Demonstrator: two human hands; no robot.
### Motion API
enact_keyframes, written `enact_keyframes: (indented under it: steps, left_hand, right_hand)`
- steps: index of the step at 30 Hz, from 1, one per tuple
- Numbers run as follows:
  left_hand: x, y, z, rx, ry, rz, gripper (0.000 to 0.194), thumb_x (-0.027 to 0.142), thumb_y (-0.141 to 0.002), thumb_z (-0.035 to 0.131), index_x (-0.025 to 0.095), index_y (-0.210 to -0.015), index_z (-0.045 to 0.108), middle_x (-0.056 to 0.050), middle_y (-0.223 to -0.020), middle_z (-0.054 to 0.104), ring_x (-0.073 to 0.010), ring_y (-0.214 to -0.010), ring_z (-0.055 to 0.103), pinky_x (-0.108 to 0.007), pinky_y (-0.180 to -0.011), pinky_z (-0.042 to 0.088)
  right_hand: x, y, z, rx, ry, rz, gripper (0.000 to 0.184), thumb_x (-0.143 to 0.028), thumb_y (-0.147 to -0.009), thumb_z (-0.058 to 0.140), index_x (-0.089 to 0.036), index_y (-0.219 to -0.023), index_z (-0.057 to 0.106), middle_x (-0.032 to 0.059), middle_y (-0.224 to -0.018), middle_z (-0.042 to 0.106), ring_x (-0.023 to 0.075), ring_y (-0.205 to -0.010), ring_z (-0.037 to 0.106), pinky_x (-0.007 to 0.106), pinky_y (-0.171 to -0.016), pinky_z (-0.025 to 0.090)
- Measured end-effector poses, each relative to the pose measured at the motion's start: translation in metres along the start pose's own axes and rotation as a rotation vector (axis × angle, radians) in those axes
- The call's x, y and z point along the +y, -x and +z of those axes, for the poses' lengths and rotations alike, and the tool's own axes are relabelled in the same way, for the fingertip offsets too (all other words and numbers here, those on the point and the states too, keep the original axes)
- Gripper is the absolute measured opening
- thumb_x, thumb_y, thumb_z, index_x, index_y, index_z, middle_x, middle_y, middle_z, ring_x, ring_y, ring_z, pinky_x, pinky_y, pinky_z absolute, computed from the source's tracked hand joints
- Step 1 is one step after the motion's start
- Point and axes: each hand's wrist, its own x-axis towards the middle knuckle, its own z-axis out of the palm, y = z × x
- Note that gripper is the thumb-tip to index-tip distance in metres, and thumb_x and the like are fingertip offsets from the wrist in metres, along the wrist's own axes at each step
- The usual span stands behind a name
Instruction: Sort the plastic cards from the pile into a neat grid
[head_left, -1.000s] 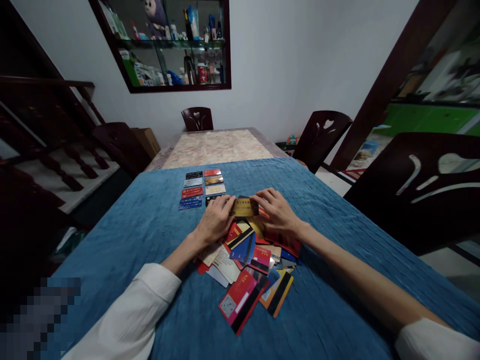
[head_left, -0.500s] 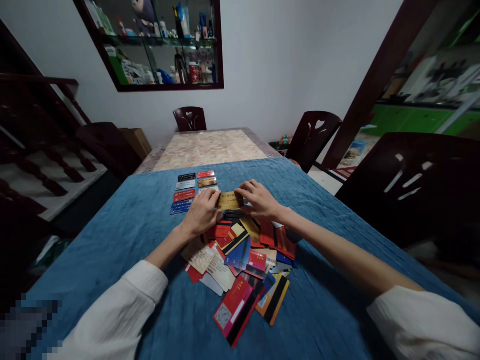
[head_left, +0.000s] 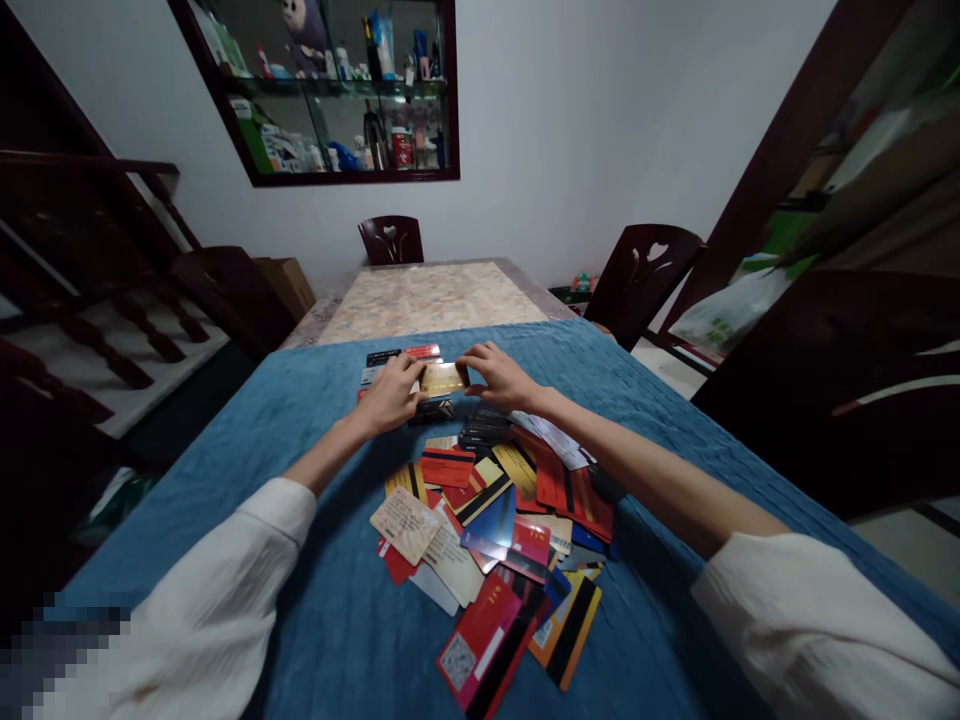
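Note:
A gold bank card (head_left: 444, 378) is held by its two short ends between my hands, above the far part of the blue cloth (head_left: 300, 440). My left hand (head_left: 394, 392) pinches its left end, and my right hand (head_left: 499, 376) grips the right end. Under and behind my left hand lie cards set in rows, among them a black card (head_left: 383, 357) and a red card (head_left: 423, 351); the hand covers the others. Nearer to me spreads a loose, overlapping heap of cards, with a red card with a QR code (head_left: 480, 625) and an orange card (head_left: 574, 625) at its front.
Beyond the cloth the table's patterned top (head_left: 442, 295) shows. Dark wooden chairs stand around it, one at the far end (head_left: 391, 240) and one at the right (head_left: 641, 275). A plastic bag (head_left: 727, 310) appears beside the doorway at right, where a blurred brown shape passes.
Both hands have moved the gold card away from me and slightly left, toward the rows. More of the heap and its black cards now shows. At right, a brown shape and a plastic bag have appeared.

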Motion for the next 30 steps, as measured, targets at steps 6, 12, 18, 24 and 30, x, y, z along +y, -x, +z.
enact_keyframes:
  steps: [6, 12, 18, 24, 30]
  left_hand:
    - [-0.028, -0.026, -0.007, -0.099, -0.018, -0.080, 0.038, 0.025, -0.080, 0.062, 0.016, -0.118, 0.063, -0.013, -0.120, 0.056, -0.0314, -0.118, 0.050, -0.045, -0.102, 0.044]
    - [-0.047, -0.044, 0.000, -0.192, -0.099, -0.153, 0.039, 0.030, -0.082, 0.061, 0.017, -0.118, 0.064, -0.014, -0.122, 0.058, -0.0334, -0.120, 0.049, -0.048, -0.101, 0.044]
    - [-0.057, -0.056, 0.014, -0.291, -0.175, -0.223, 0.042, 0.028, -0.083, 0.059, 0.019, -0.123, 0.062, -0.016, -0.130, 0.057, -0.0374, -0.127, 0.044, -0.053, -0.099, 0.042]
    - [-0.069, -0.065, 0.033, -0.343, -0.225, -0.258, 0.041, 0.027, -0.081, 0.058, 0.019, -0.121, 0.065, -0.017, -0.132, 0.057, -0.0387, -0.128, 0.043, -0.053, -0.098, 0.039]
    - [-0.078, -0.070, 0.049, -0.374, -0.240, -0.257, 0.037, 0.027, -0.080, 0.056, 0.019, -0.115, 0.067, -0.017, -0.129, 0.059, -0.0390, -0.127, 0.043, -0.055, -0.098, 0.039]
  right_hand:
    - [0.018, -0.038, 0.020, 0.032, -0.077, 0.029, 0.029, -0.021, -0.079, 0.073, -0.018, -0.108, 0.070, 0.0105, -0.117, 0.061, 0.0256, -0.106, 0.050, 0.038, -0.094, 0.040]
    - [0.037, -0.064, 0.048, -0.026, -0.116, 0.086, 0.030, -0.016, -0.080, 0.070, -0.015, -0.110, 0.070, 0.0124, -0.121, 0.062, 0.0251, -0.110, 0.053, 0.036, -0.096, 0.039]
    - [0.051, -0.080, 0.071, -0.070, -0.090, 0.128, 0.025, -0.016, -0.079, 0.069, -0.018, -0.104, 0.072, 0.0100, -0.118, 0.065, 0.0235, -0.107, 0.056, 0.033, -0.094, 0.040]
    - [0.054, -0.089, 0.090, -0.108, -0.072, 0.181, 0.019, -0.014, -0.078, 0.069, -0.016, -0.097, 0.073, 0.0106, -0.111, 0.069, 0.0220, -0.101, 0.059, 0.030, -0.089, 0.041]
    - [0.054, -0.090, 0.096, -0.128, -0.069, 0.238, 0.018, -0.015, -0.078, 0.070, -0.017, -0.095, 0.074, 0.0108, -0.112, 0.070, 0.0214, -0.098, 0.063, 0.027, -0.085, 0.043]
